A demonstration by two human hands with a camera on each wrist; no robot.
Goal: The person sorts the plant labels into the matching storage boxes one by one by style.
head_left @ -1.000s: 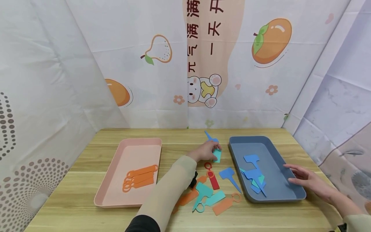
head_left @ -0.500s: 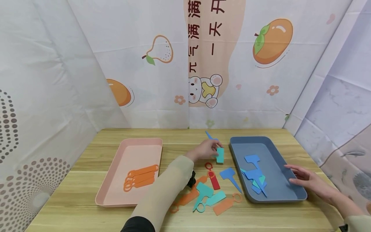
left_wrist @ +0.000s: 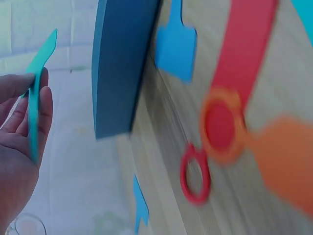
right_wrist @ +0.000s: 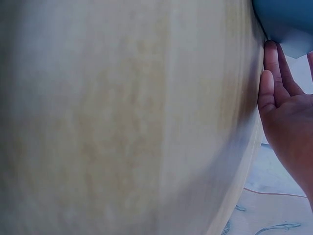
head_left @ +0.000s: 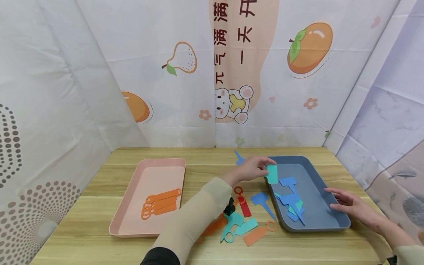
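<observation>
My left hand [head_left: 253, 169] pinches a teal plant label [head_left: 272, 174] between thumb and fingers, over the left rim of the blue-grey tray [head_left: 314, 184]. In the left wrist view the same label shows nearly edge-on in the left hand [left_wrist: 24, 117]. Inside the tray lie several blue and teal labels [head_left: 291, 200]. At the tray's right side, my right hand [head_left: 356, 209] rests with loosely extended fingers against the rim; the right wrist view shows those fingers [right_wrist: 274, 63] by the tray's outer wall [right_wrist: 288, 24].
A pink tray [head_left: 159, 167] at left holds several orange ring-ended labels [head_left: 162, 202]. Between the trays lie a red label [head_left: 245, 209], blue T-shaped label [head_left: 260, 198], teal labels [head_left: 246, 226] and orange ones [head_left: 255, 236]. Another blue label [head_left: 239, 158] lies farther back.
My left hand has picked the teal label up from the table's back middle and carried it right to the tray's left rim. The right hand has stayed at the tray's right side.
</observation>
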